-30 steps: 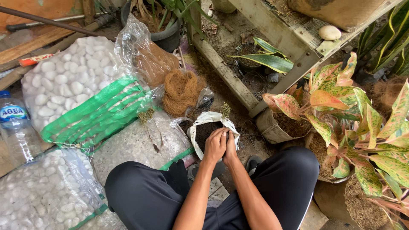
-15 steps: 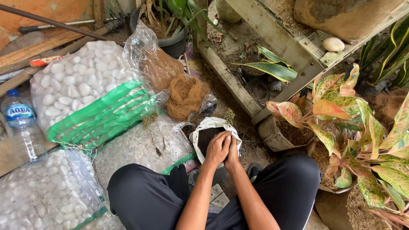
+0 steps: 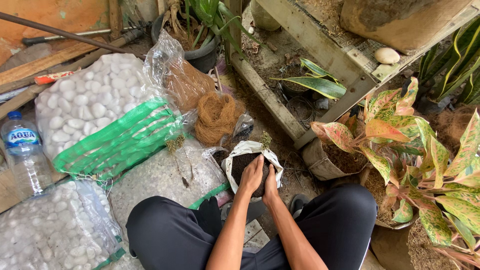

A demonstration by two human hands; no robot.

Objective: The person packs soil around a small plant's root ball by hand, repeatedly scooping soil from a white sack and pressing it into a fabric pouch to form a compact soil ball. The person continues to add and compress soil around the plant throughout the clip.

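Pressing hands (image 3: 260,176) into white soil bag (image 3: 239,150).

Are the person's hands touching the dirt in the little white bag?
Touching. The head view shows the left hand and right hand pressed flat on the dark soil inside the white bag.

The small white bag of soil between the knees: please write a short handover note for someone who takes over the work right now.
Left hand: open, palm down on the dark soil inside the small white bag.
Right hand: pressed on the soil at the bag's right side, fingers hidden.
The bag stands upright on the ground, rim rolled down, between the knees.
Nearby: coconut fibre bundle just behind the bag; sacks of white pebbles to the left; potted pink-green plant to the right.
Done: soil is in the bag.
Left: no plant stands in the bag yet.
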